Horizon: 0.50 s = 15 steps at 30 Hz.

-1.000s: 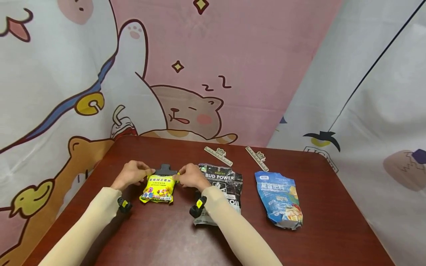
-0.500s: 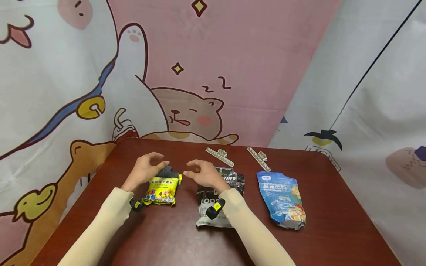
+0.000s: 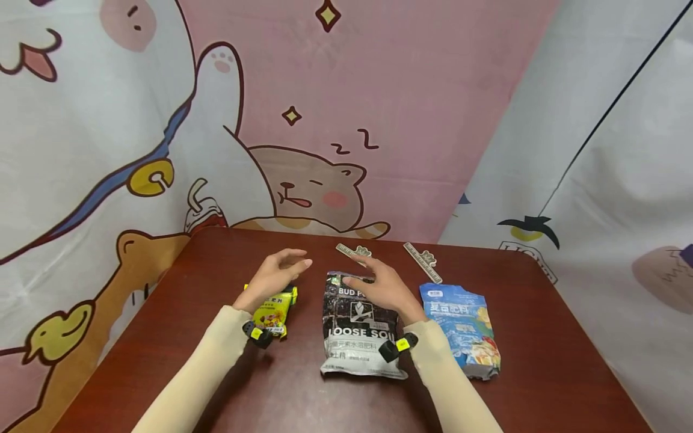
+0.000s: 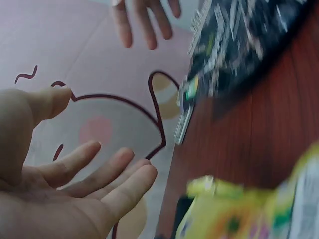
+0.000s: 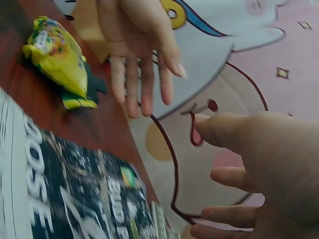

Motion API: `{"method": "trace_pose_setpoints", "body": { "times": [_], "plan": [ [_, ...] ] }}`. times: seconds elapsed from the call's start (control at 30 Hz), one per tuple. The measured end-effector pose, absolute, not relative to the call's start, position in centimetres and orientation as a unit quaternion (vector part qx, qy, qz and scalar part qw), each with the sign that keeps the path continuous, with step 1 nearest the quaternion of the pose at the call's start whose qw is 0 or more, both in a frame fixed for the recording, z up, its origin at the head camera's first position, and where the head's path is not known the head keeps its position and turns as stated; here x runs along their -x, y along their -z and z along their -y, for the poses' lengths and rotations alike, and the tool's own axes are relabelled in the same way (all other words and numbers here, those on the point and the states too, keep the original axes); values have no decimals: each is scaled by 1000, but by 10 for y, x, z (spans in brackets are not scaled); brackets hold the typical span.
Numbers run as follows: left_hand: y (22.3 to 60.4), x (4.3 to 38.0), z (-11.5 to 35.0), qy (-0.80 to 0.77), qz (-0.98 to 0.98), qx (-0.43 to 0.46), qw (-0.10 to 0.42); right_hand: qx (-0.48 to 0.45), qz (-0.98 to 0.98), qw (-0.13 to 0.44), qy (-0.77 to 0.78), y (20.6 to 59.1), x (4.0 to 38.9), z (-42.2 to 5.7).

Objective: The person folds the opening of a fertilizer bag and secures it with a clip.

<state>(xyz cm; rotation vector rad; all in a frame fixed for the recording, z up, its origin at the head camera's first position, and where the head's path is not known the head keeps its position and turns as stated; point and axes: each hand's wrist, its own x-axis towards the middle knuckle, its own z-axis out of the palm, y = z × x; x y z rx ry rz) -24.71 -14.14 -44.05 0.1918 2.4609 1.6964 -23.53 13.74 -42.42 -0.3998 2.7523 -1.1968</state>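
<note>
My left hand (image 3: 275,278) hovers above the top right of a small yellow bag (image 3: 272,313), fingers apart and nothing in them. A dark clip (image 5: 94,85) sits on that bag's top edge, seen in the right wrist view; in the head view the left hand mostly covers it. Over the upper right of a black and grey bag (image 3: 360,346) lettered LOOSE SOIL, my right hand (image 3: 383,287) is held in the air, also with fingers spread and holding nothing. The black bag lies flat on the table.
A blue bag (image 3: 460,325) lies to the right, partly behind the right forearm. Two ruler-patterned clips lie toward the back: a left clip (image 3: 349,249), partly hidden by the right hand, and a right clip (image 3: 425,263). A printed cloth (image 3: 411,120) hangs behind the table (image 3: 292,397).
Both hands have let go of the clipped yellow bag, lifted and moved right. The right hand went from the yellow bag to above the black bag. The yellow bag stays on the table.
</note>
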Motion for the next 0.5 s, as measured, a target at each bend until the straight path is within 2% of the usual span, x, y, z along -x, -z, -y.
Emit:
{"method": "trace_pose_setpoints", "body": {
  "times": [0.2, 0.5],
  "plan": [
    [447, 247, 122, -645, -752, -37, 133, 67, -893, 83, 437, 434, 234, -172],
    [469, 246, 101, -668, -727, -4, 160, -17, -872, 96, 479, 448, 233, -203]
  ]
}}
